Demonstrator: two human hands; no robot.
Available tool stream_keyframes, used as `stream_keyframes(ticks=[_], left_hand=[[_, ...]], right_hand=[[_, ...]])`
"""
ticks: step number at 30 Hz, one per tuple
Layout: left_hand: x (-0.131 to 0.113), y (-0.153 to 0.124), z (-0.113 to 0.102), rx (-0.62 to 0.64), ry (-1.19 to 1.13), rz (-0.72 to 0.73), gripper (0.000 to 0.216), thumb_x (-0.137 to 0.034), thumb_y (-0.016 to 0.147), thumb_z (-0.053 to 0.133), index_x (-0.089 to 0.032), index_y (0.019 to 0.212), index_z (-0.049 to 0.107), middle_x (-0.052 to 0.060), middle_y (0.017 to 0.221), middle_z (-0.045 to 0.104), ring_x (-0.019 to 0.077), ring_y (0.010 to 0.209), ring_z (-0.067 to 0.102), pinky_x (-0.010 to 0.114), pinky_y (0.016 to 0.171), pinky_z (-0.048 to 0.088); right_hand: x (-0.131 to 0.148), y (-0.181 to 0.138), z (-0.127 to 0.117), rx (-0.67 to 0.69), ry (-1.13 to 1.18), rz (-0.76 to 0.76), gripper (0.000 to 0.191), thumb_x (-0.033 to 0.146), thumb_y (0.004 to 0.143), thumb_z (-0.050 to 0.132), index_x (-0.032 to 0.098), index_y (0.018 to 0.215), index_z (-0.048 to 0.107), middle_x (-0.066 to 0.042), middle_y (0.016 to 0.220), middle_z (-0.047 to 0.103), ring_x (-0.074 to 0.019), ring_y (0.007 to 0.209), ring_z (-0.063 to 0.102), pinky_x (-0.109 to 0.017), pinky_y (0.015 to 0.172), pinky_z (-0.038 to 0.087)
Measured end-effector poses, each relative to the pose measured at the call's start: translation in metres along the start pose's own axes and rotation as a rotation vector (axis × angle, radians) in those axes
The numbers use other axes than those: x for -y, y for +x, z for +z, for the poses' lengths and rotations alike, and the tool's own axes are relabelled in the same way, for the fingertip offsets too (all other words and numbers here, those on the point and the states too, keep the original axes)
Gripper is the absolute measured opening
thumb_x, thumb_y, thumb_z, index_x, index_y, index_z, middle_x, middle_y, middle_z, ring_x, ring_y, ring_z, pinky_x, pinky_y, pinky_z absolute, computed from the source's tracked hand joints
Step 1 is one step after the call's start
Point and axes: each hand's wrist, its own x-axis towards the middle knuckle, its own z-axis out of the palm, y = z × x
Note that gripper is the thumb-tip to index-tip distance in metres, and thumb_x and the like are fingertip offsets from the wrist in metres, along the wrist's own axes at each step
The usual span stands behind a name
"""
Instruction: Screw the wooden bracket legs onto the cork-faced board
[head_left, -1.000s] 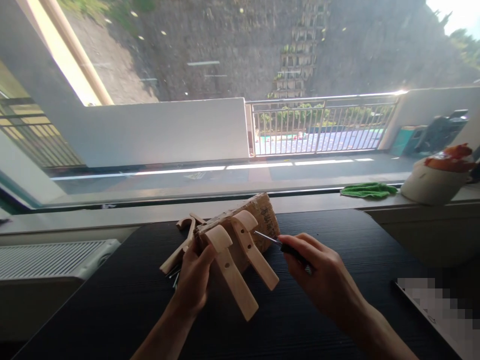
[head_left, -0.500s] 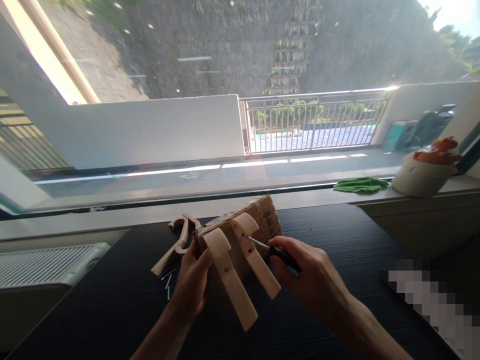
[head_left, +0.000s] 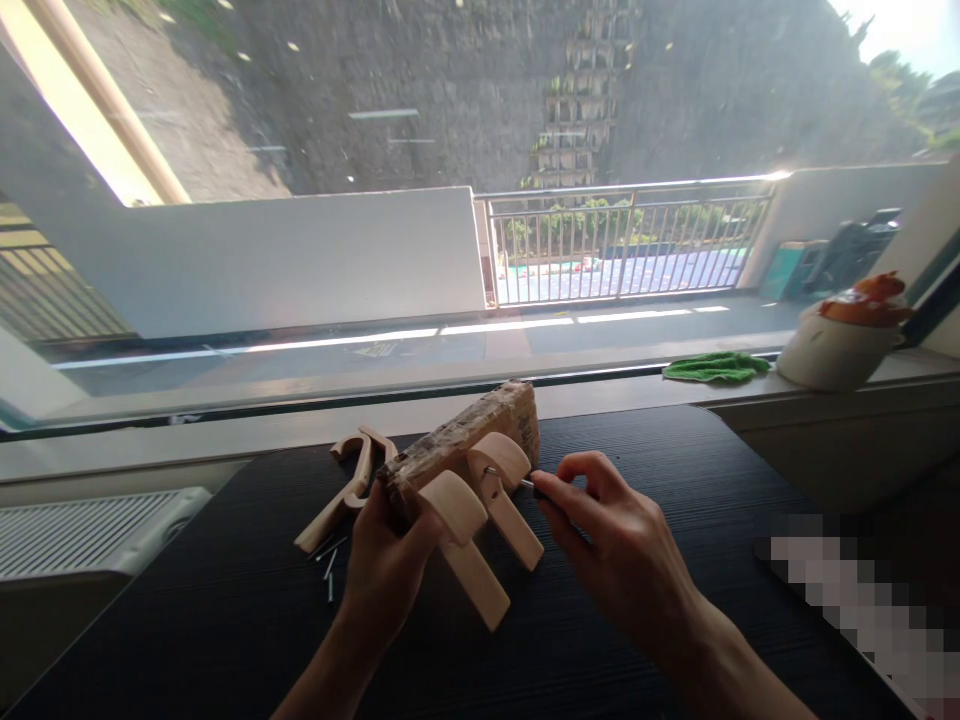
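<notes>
Tilted above the black table is a rough, bark-edged wooden-looking block [head_left: 465,430], held at its left end by my left hand [head_left: 386,565]. On the face towards me sit two pale wooden hooks, a left hook [head_left: 478,585] beside my left thumb and a right hook [head_left: 517,530]. My right hand [head_left: 619,535] is closed on a screwdriver [head_left: 526,484]; its thin metal shaft passes behind the right hook's curl, and its tip appears at the upper hole. Most of the screwdriver's handle is hidden by my fingers.
Loose wooden hooks [head_left: 337,505] and several screws [head_left: 331,587] lie on the black table [head_left: 247,580] to the left. A green cloth [head_left: 716,367] and a white pot [head_left: 832,350] stand on the windowsill. A white radiator [head_left: 82,530] is at the left.
The block has tipped, so more of its rough top edge shows and the hooks look shorter. My right hand has shifted, and the screwdriver's handle is now mostly hidden.
</notes>
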Motion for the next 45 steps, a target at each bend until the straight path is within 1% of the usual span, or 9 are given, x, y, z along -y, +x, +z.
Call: stream_keyframes(ticks=[5,11,15,23,25,32,35,39,45], left_hand=[[0.0,-0.002,0.004,-0.027,0.148,0.065,0.038,-0.02,0.066,0.069,-0.019,0.102,0.058,-0.002,0.085,0.065,0.0142,0.073,0.06,0.021,0.063,0.049],[0.01,0.002,0.004,-0.046,0.15,-0.017,0.044,-0.023,0.061,0.072,-0.017,0.103,0.058,0.0,0.085,0.066,0.0163,0.073,0.06,0.024,0.063,0.05],[0.021,0.006,-0.001,-0.017,0.104,-0.097,0.036,-0.024,0.058,0.075,-0.015,0.091,0.062,-0.002,0.071,0.063,0.0153,0.066,0.059,0.023,0.061,0.049],[0.009,0.007,-0.003,-0.02,-0.064,-0.155,0.035,-0.02,0.051,0.077,-0.014,0.083,0.063,-0.002,0.069,0.064,0.0132,0.059,0.058,0.021,0.055,0.048],[0.007,0.006,-0.002,-0.025,-0.064,-0.154,0.036,-0.019,0.051,0.077,-0.014,0.083,0.063,-0.003,0.067,0.063,0.0126,0.059,0.057,0.021,0.054,0.048],[0.007,0.004,-0.003,-0.001,-0.011,-0.082,0.037,-0.021,0.053,0.075,-0.014,0.087,0.063,-0.002,0.072,0.065,0.0143,0.061,0.058,0.022,0.055,0.048],[0.01,0.005,-0.004,-0.015,0.021,-0.083,0.031,-0.025,0.058,0.075,-0.015,0.084,0.062,-0.003,0.068,0.063,0.0136,0.058,0.057,0.022,0.051,0.046],[0.012,0.005,-0.005,-0.032,0.063,-0.062,0.028,-0.026,0.058,0.075,-0.016,0.081,0.062,-0.004,0.066,0.063,0.0126,0.056,0.056,0.021,0.051,0.046],[0.004,0.004,-0.003,-0.032,0.073,-0.045,0.033,-0.025,0.055,0.075,-0.015,0.084,0.063,-0.002,0.07,0.065,0.0152,0.062,0.059,0.022,0.053,0.047]], right_hand=[[0.005,-0.002,0.011,-0.028,0.054,0.074,0.024,0.022,0.092,0.047,0.021,0.114,0.057,-0.005,0.099,0.055,-0.0125,0.072,0.057,-0.025,0.064,0.044],[0.004,0.001,0.011,-0.007,0.25,0.238,0.023,0.015,0.084,0.054,0.023,0.104,0.055,-0.001,0.096,0.054,-0.0136,0.078,0.057,-0.025,0.07,0.046],[0.002,0.002,0.007,-0.045,0.247,0.199,0.024,0.008,0.078,0.055,0.021,0.098,0.055,-0.002,0.1,0.052,-0.0134,0.08,0.056,-0.024,0.069,0.047],[0.002,0.001,0.005,-0.094,-0.022,0.003,0.018,0.02,0.089,0.051,0.021,0.104,0.062,-0.004,0.089,0.055,-0.0125,0.07,0.056,-0.024,0.062,0.044],[0.003,0.001,0.005,-0.096,-0.017,0.015,0.02,0.02,0.09,0.05,0.02,0.106,0.062,-0.004,0.088,0.056,-0.0127,0.069,0.056,-0.024,0.061,0.044],[0.008,0.0,0.007,0.026,0.161,0.23,0.017,0.025,0.09,0.049,0.021,0.103,0.059,-0.003,0.088,0.059,-0.0152,0.074,0.059,-0.027,0.067,0.046],[0.008,0.0,0.009,0.052,0.197,0.253,0.028,0.021,0.083,0.057,0.023,0.111,0.053,-0.002,0.094,0.061,-0.0165,0.08,0.061,-0.027,0.071,0.047],[0.004,0.0,0.009,0.029,0.139,0.199,0.021,0.012,0.082,0.053,0.02,0.102,0.055,-0.003,0.094,0.059,-0.0159,0.078,0.059,-0.027,0.07,0.046],[0.001,0.0,0.005,-0.014,0.028,0.122,0.018,0.021,0.087,0.053,0.021,0.103,0.061,-0.005,0.093,0.056,-0.0165,0.081,0.056,-0.027,0.071,0.044]])
